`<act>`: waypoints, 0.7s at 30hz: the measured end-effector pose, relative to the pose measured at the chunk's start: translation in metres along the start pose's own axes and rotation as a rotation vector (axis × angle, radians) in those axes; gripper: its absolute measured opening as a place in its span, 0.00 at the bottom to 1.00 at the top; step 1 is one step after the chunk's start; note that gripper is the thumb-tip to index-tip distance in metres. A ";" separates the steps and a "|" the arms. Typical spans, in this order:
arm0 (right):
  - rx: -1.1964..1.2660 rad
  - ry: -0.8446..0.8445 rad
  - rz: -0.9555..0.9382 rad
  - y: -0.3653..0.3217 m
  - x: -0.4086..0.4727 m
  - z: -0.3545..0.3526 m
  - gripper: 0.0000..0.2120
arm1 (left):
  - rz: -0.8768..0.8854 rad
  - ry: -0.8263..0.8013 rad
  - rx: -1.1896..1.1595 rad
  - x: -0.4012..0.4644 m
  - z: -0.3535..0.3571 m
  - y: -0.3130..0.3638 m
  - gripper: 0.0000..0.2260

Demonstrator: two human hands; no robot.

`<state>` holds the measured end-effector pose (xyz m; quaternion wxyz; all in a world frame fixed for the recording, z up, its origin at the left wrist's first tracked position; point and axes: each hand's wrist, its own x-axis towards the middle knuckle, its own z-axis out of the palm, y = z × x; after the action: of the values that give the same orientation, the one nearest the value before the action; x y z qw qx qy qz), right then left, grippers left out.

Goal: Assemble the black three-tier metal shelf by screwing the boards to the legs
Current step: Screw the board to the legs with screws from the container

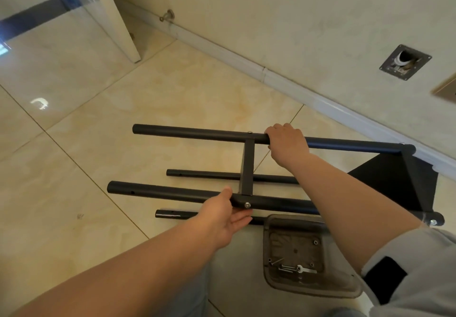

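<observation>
Head view: my right hand [286, 144] wraps the upper leg [197, 134]; my left hand [222, 220], fingers loosely open, cups the lower leg [170, 193] beside its screw [247, 205]. Shelf frame lies sideways on the floor [172, 89]. Rigid steel, probably light, paint slick: hold near the board [248, 168] joints.

right hand [287, 144] gripping leg [197, 132], left hand [222, 220] under

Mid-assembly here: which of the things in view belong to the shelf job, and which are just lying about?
Job:
- shelf frame, right hand holding its upper leg, left hand at the lower one
- end board
- tray holding a spanner and screws

Lying about:
- door stop
- wall plate
- white post
</observation>
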<state>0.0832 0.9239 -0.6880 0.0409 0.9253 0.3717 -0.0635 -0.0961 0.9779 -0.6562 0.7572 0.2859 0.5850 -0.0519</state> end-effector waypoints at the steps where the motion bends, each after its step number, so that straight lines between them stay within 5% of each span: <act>1: -0.009 -0.007 -0.011 -0.001 0.002 -0.002 0.11 | -0.001 0.008 -0.008 0.000 0.001 0.001 0.15; 12: 0.263 0.081 0.119 0.002 -0.002 -0.076 0.14 | 0.169 0.059 -0.102 -0.016 0.023 0.043 0.14; 17: 0.575 0.129 0.208 0.021 -0.015 -0.121 0.16 | 0.436 0.091 -0.084 -0.030 0.048 0.061 0.19; 21: 0.696 0.148 0.182 0.028 -0.028 -0.151 0.19 | 0.623 0.162 0.052 -0.045 0.062 0.067 0.13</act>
<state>0.0956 0.9035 -0.5342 -0.2977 0.9151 0.2461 -0.1154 -0.0289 0.9917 -0.5805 0.6801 0.4738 0.5260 0.1904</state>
